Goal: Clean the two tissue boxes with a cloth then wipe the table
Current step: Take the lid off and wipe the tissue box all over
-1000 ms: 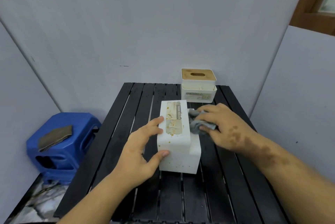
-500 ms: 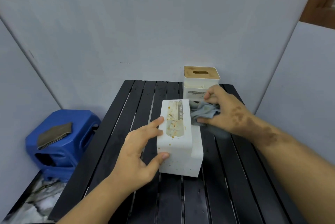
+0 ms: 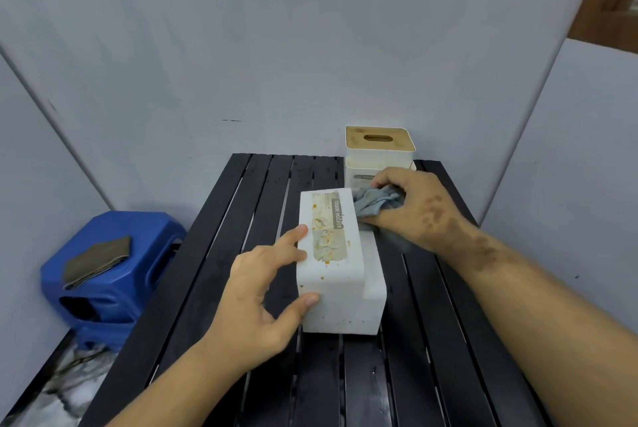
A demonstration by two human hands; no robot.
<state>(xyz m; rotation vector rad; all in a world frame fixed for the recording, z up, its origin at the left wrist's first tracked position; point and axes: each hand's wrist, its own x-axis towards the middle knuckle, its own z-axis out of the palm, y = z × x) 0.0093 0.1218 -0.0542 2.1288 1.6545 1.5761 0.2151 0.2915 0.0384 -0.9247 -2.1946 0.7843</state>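
A white tissue holder (image 3: 340, 264) lies in the middle of the black slatted table (image 3: 262, 205). It has a stepped shape, with a lower ledge along its right side, and on its top there is a worn, stained label where the words "TISSUE HOLDER" can be read. Small orange-brown spots are on its top and on its near face.

The left hand (image 3: 262, 292) grasps this holder from the left side: the index finger lies on the top left edge, and the thumb presses against the near left corner. The other fingers are hidden behind the hand.

The right hand (image 3: 414, 210) is clenched around a crumpled grey cloth (image 3: 378, 204). The cloth touches the far right side of the white tissue holder, over the ledge, and a part of it hangs down to the table behind the holder.

A second tissue box (image 3: 379, 154), cream-white with a wooden lid that has an oval slot, stands behind the white tissue holder at the far edge of the table, against the grey wall. The fingers of the right hand cover a part of its lower front.

To the left of the white tissue holder, beside the table and lower, stands a blue plastic stool (image 3: 110, 274). A folded dark olive cloth (image 3: 96, 261) lies on its seat.
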